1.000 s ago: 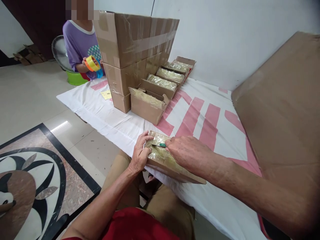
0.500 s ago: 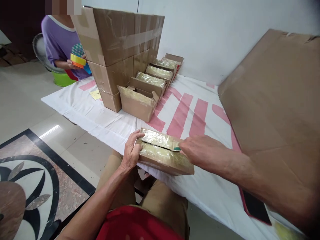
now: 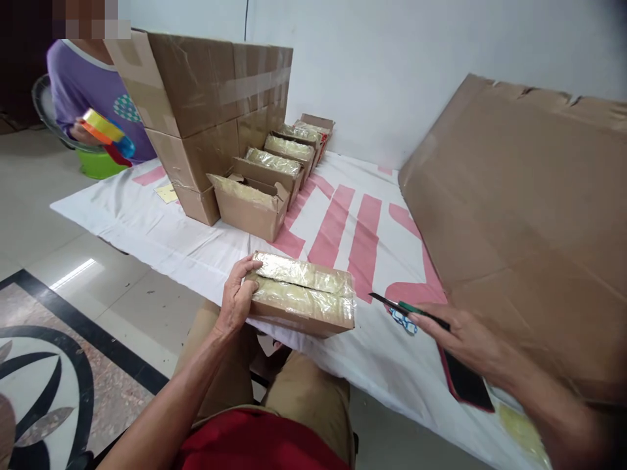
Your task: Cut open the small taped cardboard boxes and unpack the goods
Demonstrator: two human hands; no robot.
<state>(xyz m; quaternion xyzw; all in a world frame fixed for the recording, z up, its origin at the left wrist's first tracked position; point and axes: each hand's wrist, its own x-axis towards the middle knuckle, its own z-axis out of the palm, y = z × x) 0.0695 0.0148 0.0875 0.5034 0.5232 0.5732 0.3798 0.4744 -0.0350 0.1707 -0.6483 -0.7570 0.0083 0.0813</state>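
Note:
A small cardboard box (image 3: 301, 297), wrapped in shiny clear tape, lies at the near edge of the white and red sheet (image 3: 353, 222). A slit runs along the middle of its top. My left hand (image 3: 236, 296) grips the box's left end, fingers curled over the top. My right hand (image 3: 463, 339) is off to the right of the box, closed on a small knife (image 3: 406, 307) with a green handle and dark blade pointing left.
Several open small boxes (image 3: 249, 202) stand in a row beside a tall taped carton (image 3: 206, 111). A large flat cardboard sheet (image 3: 529, 222) leans at the right. A dark phone (image 3: 465, 385) lies under my right wrist. A person in purple (image 3: 83, 85) holds tape rolls (image 3: 100, 127) at the far left.
My right hand drew the knife along the box top from left to right, then pulled away to the right. The slit in the tape now shows. My left hand stayed on the box.

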